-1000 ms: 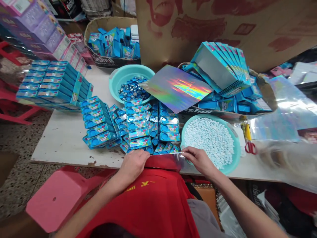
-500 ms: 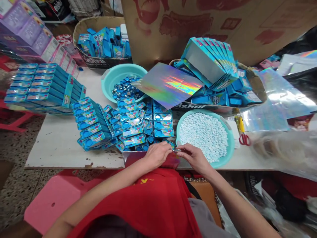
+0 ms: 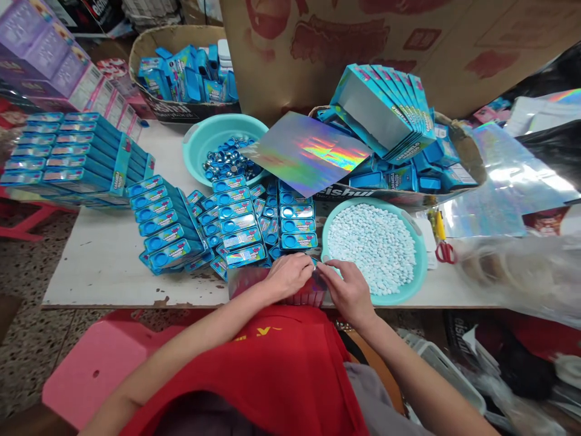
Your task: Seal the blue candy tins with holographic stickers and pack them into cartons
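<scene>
At the table's front edge my left hand curls over a small blue-and-silver piece, mostly covered by its fingers. My right hand pinches at the same spot, thumb and fingertips together; what lies between them is too small to make out. Just beyond my hands stand rows of flat blue candy cases with a round recess on top, and another row of cases. Below my hands is a shiny reddish box. Right of them sits a turquoise basin of pale blue candies.
Another turquoise basin holds shiny blue-and-silver round pieces. Stacked blue cases stand at left. Cartons stand behind, a holographic sheet leaning over one. Red-handled scissors lie at right, near clear plastic.
My right fingertips have moved slightly left and up, closer to my left hand. The silvery piece that showed between my hands is now mostly covered. The view has shifted slightly.
</scene>
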Tool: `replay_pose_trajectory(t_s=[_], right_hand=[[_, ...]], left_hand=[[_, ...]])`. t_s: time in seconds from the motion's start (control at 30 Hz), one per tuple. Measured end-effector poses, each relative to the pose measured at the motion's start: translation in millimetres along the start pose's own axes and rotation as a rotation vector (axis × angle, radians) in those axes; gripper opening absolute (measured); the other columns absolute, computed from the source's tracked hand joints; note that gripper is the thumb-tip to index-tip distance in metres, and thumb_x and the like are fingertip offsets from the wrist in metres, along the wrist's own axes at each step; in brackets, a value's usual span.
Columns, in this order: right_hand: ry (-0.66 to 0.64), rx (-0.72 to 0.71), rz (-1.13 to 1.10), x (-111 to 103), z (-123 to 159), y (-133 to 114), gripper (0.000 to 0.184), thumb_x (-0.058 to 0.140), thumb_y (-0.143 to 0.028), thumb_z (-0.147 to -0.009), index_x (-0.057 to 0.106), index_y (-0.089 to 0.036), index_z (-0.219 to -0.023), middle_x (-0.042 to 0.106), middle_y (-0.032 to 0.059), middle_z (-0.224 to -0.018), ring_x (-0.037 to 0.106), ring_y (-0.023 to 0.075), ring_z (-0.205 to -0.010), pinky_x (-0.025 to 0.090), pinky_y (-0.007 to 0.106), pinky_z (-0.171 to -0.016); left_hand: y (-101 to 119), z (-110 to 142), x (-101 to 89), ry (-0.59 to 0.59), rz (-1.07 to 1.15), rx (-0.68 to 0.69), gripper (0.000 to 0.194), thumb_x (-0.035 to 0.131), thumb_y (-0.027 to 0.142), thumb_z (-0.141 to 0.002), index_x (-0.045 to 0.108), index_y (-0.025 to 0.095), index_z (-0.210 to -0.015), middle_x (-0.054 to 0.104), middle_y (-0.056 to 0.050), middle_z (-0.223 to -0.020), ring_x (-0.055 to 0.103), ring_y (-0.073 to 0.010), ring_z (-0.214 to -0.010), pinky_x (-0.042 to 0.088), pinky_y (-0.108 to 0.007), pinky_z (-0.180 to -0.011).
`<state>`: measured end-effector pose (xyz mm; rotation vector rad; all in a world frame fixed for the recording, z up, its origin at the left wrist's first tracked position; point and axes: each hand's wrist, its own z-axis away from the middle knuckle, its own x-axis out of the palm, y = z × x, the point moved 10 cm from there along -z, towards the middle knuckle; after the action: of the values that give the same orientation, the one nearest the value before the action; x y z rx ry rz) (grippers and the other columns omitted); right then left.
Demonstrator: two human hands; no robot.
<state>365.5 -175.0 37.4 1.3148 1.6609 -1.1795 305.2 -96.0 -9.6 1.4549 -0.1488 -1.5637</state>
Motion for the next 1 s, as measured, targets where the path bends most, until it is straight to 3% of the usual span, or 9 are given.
replay_pose_trajectory(t_s=[0.17,0.3,0.43,0.53,0.67,0.8,0.9,1.0], right_hand=[[-0.036,-0.067,0.057,7,9,-5,0.039,0.050,-0.011,-0.088,0.054,-0.021,-0.126,0.061,0.0106,-0.115,0.054,0.0237,-0.102,0.044,0.037,-0.084],[-0.015,-0.060,0.044,6,13,-5,0.028,0.052,-0.012,-0.087,0.062,-0.021,-0.112,0.063,0.0088,-0.115,0.054,0.0226,-0.105,0.042,0.035,-0.086],[-0.047,-0.066,-0.018,-4,10,-9,0.016,0.049,-0.015,-0.090,0.064,-0.020,-0.094,0.067,0.0078,-0.102,0.055,0.0214,-0.100,0.041,0.034,-0.083],[-0.165,-0.078,-0.074,-18,4,-14,0.019,0.045,-0.016,-0.092,0.061,-0.020,-0.083,0.067,0.0051,-0.082,0.057,0.0187,-0.080,0.040,0.032,-0.072],[-0.218,0.071,-0.223,-47,-12,-3,0.019,0.044,-0.025,-0.093,0.057,-0.021,-0.080,0.062,0.0040,-0.072,0.055,0.0172,-0.068,0.040,0.030,-0.063],[-0.223,0.197,-0.414,-57,-30,4,0.017,0.048,-0.032,-0.092,0.055,-0.022,-0.080,0.061,0.0023,-0.072,0.058,0.0161,-0.068,0.043,0.027,-0.062],[-0.186,0.254,-0.505,-53,-44,3,0.018,0.051,-0.035,-0.091,0.056,-0.022,-0.078,0.061,0.0009,-0.071,0.058,0.0151,-0.065,0.044,0.025,-0.060],[-0.129,0.331,-0.563,-40,-59,-2,0.022,0.052,-0.039,-0.089,0.056,-0.022,-0.077,0.062,0.0010,-0.071,0.058,0.0152,-0.063,0.044,0.025,-0.058]], left_hand=[[-1,-2,0.8,0.003,0.021,0.004,0.032,0.034,0.032,-0.092,0.061,0.020,-0.079,0.064,-0.001,-0.085,0.057,-0.0152,-0.077,0.039,-0.025,-0.066],[-6,-3,0.9,-0.013,0.058,-0.035,0.030,0.035,0.031,-0.091,0.063,0.021,-0.084,0.066,-0.001,-0.087,0.059,-0.0161,-0.081,0.040,-0.025,-0.069],[-9,-6,2.2,-0.019,0.038,-0.065,0.031,0.035,0.032,-0.091,0.063,0.021,-0.084,0.067,-0.002,-0.085,0.061,-0.0171,-0.079,0.041,-0.025,-0.067],[-9,-8,5.0,-0.010,-0.038,-0.053,0.031,0.034,0.032,-0.092,0.063,0.020,-0.086,0.068,-0.004,-0.086,0.062,-0.0189,-0.082,0.043,-0.027,-0.070],[-8,-5,4.3,0.005,-0.055,-0.032,0.033,0.032,0.030,-0.094,0.063,0.019,-0.096,0.068,-0.008,-0.096,0.063,-0.0209,-0.090,0.045,-0.031,-0.080],[10,8,-20.7,0.098,0.272,0.086,0.033,0.039,0.034,-0.093,0.057,0.022,-0.118,0.063,-0.005,-0.119,0.056,-0.0170,-0.109,0.041,-0.028,-0.094],[20,22,-30.7,0.026,0.463,0.099,0.027,0.049,0.035,-0.088,0.063,0.021,-0.106,0.068,0.000,-0.102,0.060,-0.0135,-0.092,0.044,-0.022,-0.081],[0,40,-45.2,0.058,0.454,-0.089,0.024,0.046,0.033,-0.088,0.067,0.020,-0.084,0.066,0.003,-0.075,0.058,-0.0117,-0.070,0.042,-0.021,-0.065]])
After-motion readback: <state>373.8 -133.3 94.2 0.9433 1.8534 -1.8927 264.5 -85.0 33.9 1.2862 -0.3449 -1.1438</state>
